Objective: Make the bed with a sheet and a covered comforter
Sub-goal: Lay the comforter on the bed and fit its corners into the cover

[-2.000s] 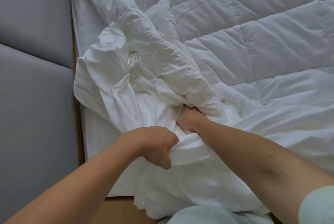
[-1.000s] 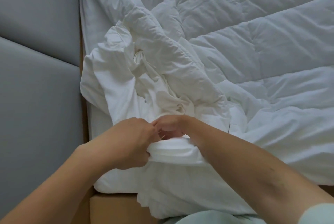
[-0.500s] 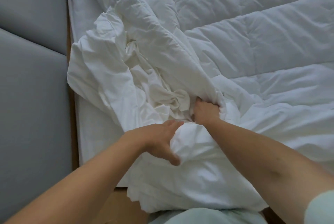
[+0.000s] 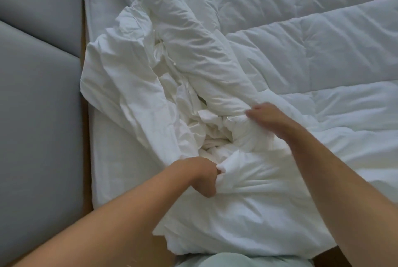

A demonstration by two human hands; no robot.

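A white quilted comforter [image 4: 301,47] lies spread over the bed's right and far side. Its near left corner is bunched inside a crumpled white cover [image 4: 120,86] heaped at the bed's left edge. My left hand [image 4: 200,174] grips a fold of the cover in a fist near the front of the heap. My right hand [image 4: 267,116] is farther in, fingers curled on a bunched edge of the comforter, slightly blurred. The white sheet [image 4: 112,150] shows flat on the mattress at the left.
A grey padded headboard or wall panel [image 4: 38,94] runs down the left, with a narrow wooden strip [image 4: 85,129] between it and the mattress. A pale green garment [image 4: 237,261] on my body shows at the bottom edge.
My right hand has moved up and to the right, from the middle of the heap onto the comforter's edge. My left hand has closed into a fist on the cover.
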